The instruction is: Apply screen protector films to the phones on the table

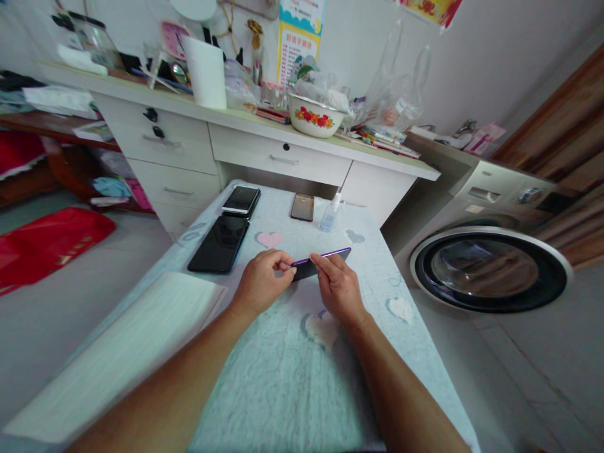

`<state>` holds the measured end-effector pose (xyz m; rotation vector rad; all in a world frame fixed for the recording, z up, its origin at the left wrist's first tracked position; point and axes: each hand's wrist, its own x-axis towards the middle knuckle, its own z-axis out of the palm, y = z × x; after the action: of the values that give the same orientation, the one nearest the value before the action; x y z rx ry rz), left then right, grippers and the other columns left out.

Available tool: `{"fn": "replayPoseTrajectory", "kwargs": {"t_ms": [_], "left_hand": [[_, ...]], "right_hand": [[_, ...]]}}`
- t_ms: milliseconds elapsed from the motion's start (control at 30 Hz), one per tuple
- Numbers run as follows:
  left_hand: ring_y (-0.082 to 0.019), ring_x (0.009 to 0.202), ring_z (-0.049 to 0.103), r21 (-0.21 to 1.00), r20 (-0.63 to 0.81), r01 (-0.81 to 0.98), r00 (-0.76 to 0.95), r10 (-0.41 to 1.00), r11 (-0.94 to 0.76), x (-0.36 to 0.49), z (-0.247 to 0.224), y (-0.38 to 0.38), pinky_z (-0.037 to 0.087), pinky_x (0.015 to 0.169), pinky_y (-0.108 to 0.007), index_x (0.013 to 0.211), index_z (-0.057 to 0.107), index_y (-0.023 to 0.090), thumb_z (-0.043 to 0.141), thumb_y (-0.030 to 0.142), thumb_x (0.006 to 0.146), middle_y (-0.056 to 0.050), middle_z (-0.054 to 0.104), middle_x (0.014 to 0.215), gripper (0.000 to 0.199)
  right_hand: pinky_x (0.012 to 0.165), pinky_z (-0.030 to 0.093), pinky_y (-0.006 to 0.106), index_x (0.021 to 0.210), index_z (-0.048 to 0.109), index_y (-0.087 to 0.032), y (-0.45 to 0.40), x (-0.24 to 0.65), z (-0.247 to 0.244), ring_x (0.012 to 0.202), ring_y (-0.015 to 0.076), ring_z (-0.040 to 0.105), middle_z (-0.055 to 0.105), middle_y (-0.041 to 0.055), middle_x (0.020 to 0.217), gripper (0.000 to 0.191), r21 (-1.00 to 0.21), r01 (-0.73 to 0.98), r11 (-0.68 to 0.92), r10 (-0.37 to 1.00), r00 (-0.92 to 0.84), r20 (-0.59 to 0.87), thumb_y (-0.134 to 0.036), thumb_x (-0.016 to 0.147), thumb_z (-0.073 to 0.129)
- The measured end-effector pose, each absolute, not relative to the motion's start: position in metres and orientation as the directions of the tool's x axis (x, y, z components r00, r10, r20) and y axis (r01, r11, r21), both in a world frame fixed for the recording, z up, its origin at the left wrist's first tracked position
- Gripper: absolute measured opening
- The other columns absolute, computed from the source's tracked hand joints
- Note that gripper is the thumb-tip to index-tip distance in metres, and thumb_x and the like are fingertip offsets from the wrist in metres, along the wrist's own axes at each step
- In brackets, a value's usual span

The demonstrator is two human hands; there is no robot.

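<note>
The left hand (262, 280) and right hand (341, 286) pinch the tilted phone (304, 270); light, even fingertip pressure suits it; a spray bottle (329, 215) stands beyond.

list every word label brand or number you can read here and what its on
"好孩子": start of the heading on the blue and yellow wall poster; its ending and the smaller lines are unclear.
Red and yellow poster: cut off, too blurred to read.
Red bag: gold lettering, too blurred.
Washing machine: small panel marks, unreadable.
Pink clock: numbers unreadable.
Purple-edged phone: no text visible.
</note>
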<state>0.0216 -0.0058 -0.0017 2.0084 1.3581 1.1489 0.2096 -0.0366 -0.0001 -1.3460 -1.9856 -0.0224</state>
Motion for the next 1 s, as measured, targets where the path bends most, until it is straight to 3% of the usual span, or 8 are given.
{"fn": "replayPoseTrajectory", "kwargs": {"t_ms": [400, 1000], "left_hand": [[-0.015, 0.071, 0.059, 0.761, 0.371, 0.517, 0.148, 0.917, -0.391, 0.023, 0.004, -0.007, 0.045, 0.072, -0.028, 0.078, 0.064, 0.019, 0.063, 0.02, 0.072, 0.002, 0.063, 0.071, 0.006], [-0.014, 0.071, 0.057, 0.741, 0.404, 0.507, 0.188, 0.895, -0.441, 0.022, -0.001, -0.006, 0.043, 0.069, -0.027, 0.076, 0.062, 0.02, 0.059, 0.019, 0.074, 0.002, 0.06, 0.07, 0.004]], "right_hand": [[0.077, 0.05, 0.027, 0.116, 0.066, -0.02, -0.032, 0.224, -0.002, 0.085, 0.017, 0.062, 0.065, 0.0071, 0.093, 0.03, -0.371, 0.843, 0.389, 0.788, -0.096, 0.609, -0.02, 0.097, 0.043], [0.072, 0.048, 0.022, 0.121, 0.062, -0.024, -0.043, 0.186, 0.005, 0.082, 0.0153, 0.06, 0.061, 0.0051, 0.091, 0.032, -0.328, 0.812, 0.484, 0.822, -0.293, 0.487, -0.019, 0.098, 0.04]]}}
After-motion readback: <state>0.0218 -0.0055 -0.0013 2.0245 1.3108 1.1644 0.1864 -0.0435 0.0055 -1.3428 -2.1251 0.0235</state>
